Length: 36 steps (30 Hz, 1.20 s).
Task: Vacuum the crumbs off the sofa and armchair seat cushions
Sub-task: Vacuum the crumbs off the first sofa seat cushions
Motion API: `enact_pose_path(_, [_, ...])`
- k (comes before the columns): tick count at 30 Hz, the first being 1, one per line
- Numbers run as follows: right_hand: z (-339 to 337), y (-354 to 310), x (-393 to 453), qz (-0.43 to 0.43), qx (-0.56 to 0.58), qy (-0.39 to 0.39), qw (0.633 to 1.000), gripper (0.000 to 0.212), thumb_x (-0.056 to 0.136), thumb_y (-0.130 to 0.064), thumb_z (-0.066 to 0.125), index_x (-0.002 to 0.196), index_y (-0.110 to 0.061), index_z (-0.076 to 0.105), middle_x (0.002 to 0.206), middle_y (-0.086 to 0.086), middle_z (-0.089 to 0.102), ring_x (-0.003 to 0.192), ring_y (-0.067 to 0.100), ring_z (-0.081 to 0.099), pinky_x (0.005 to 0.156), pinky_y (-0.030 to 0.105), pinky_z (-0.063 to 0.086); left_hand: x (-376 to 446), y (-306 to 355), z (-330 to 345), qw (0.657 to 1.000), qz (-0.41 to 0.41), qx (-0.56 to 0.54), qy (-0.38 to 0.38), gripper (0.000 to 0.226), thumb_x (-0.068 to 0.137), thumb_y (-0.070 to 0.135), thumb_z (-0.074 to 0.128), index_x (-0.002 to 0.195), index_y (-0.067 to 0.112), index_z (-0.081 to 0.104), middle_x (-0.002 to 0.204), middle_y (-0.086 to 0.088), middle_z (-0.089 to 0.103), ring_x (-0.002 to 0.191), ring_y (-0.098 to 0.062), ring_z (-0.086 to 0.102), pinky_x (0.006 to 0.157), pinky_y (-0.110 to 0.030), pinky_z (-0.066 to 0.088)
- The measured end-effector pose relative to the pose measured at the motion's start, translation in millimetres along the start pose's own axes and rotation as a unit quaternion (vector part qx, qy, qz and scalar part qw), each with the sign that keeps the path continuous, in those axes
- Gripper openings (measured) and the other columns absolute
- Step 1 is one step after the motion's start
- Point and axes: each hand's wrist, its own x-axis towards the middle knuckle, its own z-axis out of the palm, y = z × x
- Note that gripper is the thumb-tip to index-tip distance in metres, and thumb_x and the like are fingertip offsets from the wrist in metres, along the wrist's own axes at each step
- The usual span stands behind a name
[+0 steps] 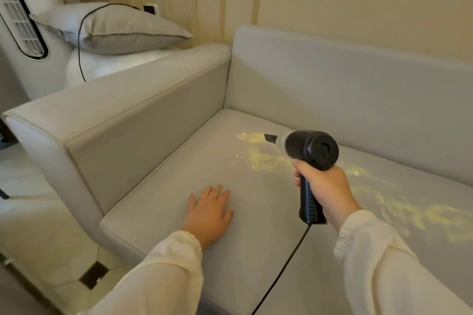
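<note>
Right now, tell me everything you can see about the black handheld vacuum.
The black handheld vacuum is pistol-shaped, looks plastic, with a round rear cap, a pale collar and a narrow dark nozzle. The right hand grips its ribbed handle. Its nozzle points left at yellow crumbs on the grey seat cushion. A black cord trails from the handle's base.

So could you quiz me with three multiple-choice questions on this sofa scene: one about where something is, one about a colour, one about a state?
1. Where does the left hand rest?
A. on the seat cushion
B. on the armrest
C. on the pillow

2. What colour are the crumbs?
A. dark brown
B. pale yellow
C. red

3. What is the right hand doing?
A. hanging free
B. pressing the backrest
C. gripping the handheld vacuum

Answers: 1 A, the palm lies flat on the cushion; 2 B, yellowish scatter by the nozzle; 3 C, the fingers wrap the black handle.
</note>
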Motion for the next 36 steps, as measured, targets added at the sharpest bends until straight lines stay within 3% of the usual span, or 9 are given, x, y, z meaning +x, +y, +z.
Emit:
enact_pose_path(4, [-18, 6, 13, 0.0, -0.003, 0.017, 1.0, 0.027, 0.086, -0.037, 0.086, 0.102, -0.023, 0.069, 0.098, 0.013, 0.077, 0.091, 0.031, 0.073, 0.075, 0.036, 0.056, 11, 4, -10, 1.0, 0.001, 0.008, -0.001, 0.063, 0.107, 0.054, 0.031, 0.165, 0.036, 0.015, 0.174, 0.007, 0.005, 0.16, -0.02, 0.0, 0.126, -0.061, 0.0])
enact_pose_path(10, [-4, 1, 42, 0.003, 0.045, 0.035, 0.998, 0.013, 0.093, -0.024, 0.075, 0.099, -0.014, 0.069, 0.089, 0.012, 0.073, 0.076, 0.023, 0.071, 0.073, 0.036, 0.058, 28, 28, 20, 0.998, 0.003, 0.021, -0.065, 0.066, 0.103, 0.065, 0.027, 0.162, 0.049, 0.003, 0.174, 0.008, -0.01, 0.16, -0.028, -0.011, 0.12, -0.071, -0.005])
enact_pose_path(16, [30, 11, 69, -0.017, 0.012, 0.011, 1.0, 0.017, 0.092, -0.029, 0.077, 0.098, -0.014, 0.072, 0.086, 0.012, 0.076, 0.076, 0.025, 0.073, 0.077, 0.04, 0.061, 51, 23, 7, 0.999, 0.009, 0.023, -0.035, 0.066, 0.103, 0.068, 0.022, 0.162, 0.05, 0.0, 0.173, 0.008, -0.014, 0.159, -0.028, -0.014, 0.119, -0.071, -0.009])
enact_pose_path(23, [67, 16, 86, -0.036, -0.009, 0.001, 0.999, 0.021, 0.091, -0.034, 0.077, 0.105, -0.019, 0.072, 0.09, 0.009, 0.077, 0.07, 0.018, 0.074, 0.065, 0.032, 0.058, 66, 7, 15, 0.997, 0.015, 0.055, -0.047, 0.063, 0.103, 0.068, 0.016, 0.161, 0.052, 0.0, 0.174, 0.009, -0.01, 0.159, -0.031, -0.011, 0.116, -0.075, -0.01])
enact_pose_path(27, [81, 14, 83, -0.041, -0.02, -0.002, 0.999, 0.017, 0.091, -0.034, 0.077, 0.1, -0.02, 0.073, 0.086, 0.011, 0.077, 0.079, 0.028, 0.076, 0.078, 0.042, 0.064, 69, 3, 14, 0.997, 0.016, 0.046, -0.061, 0.062, 0.103, 0.068, 0.015, 0.161, 0.053, 0.0, 0.173, 0.01, -0.012, 0.159, -0.03, -0.012, 0.116, -0.075, -0.008])
enact_pose_path(33, [86, 3, 77, -0.076, -0.041, -0.013, 0.996, 0.015, 0.093, -0.034, 0.077, 0.103, -0.025, 0.072, 0.091, 0.009, 0.077, 0.069, 0.016, 0.074, 0.067, 0.03, 0.061, 72, 3, 10, 0.996, 0.019, 0.035, -0.075, 0.062, 0.103, 0.069, 0.014, 0.162, 0.051, 0.002, 0.174, 0.009, -0.011, 0.159, -0.031, -0.011, 0.116, -0.075, -0.006])
enact_pose_path(36, [87, -4, 72, -0.081, -0.053, -0.026, 0.995, 0.007, 0.093, -0.032, 0.076, 0.098, -0.029, 0.071, 0.089, 0.008, 0.076, 0.07, 0.017, 0.074, 0.069, 0.033, 0.062, 69, 2, 8, 0.997, 0.019, 0.031, -0.069, 0.062, 0.104, 0.068, 0.013, 0.162, 0.05, 0.001, 0.174, 0.009, -0.01, 0.16, -0.03, -0.01, 0.118, -0.074, -0.005])
